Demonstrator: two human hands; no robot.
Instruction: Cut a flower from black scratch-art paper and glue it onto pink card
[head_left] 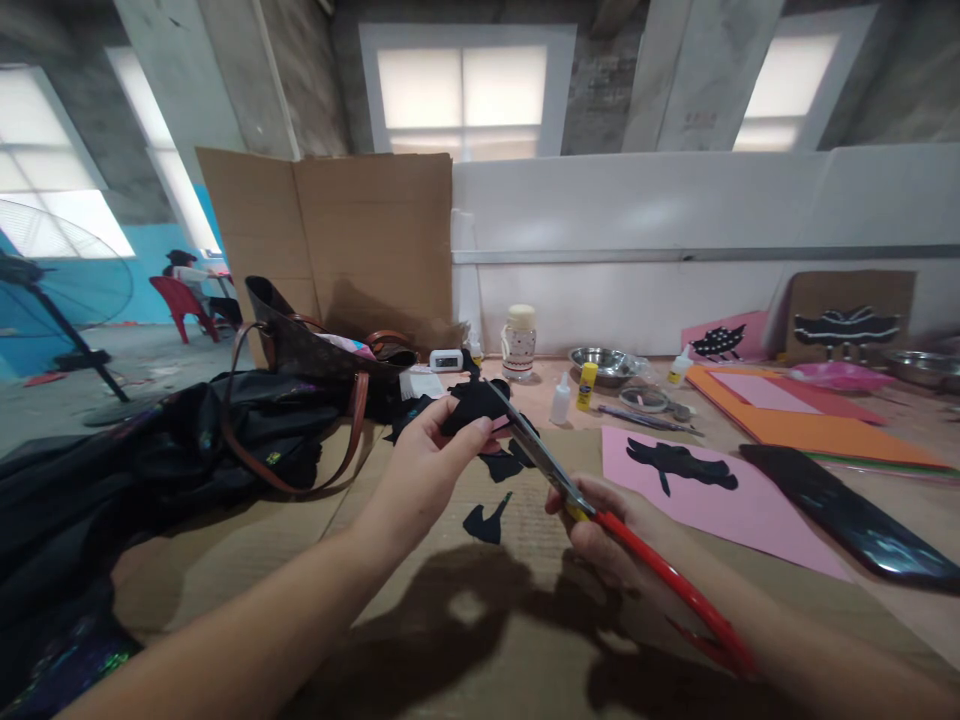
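Clamping red-handled scissors (651, 558) in right grip (624, 504). Left of it, on cardboard (440, 565): loose black scrap (486, 526). Pinching black piece (472, 402) between thumb and fingers of left grip (421, 465), out past fingertips, alongside blade tips. Farther, on bench (538, 396): glue stick (587, 388).

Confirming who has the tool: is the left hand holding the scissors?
No, the right hand holds the red-handled scissors, while the left hand pinches black material.

- Left hand (424, 455) pinches a black fabric piece (472, 402).
- Right hand (602, 550) grips red-handled scissors (555, 478), blades at the piece.
- Black cutout (686, 464) lies on pink paper (724, 522).
- Glue stick (586, 388) stands near squeeze bottle (560, 402).
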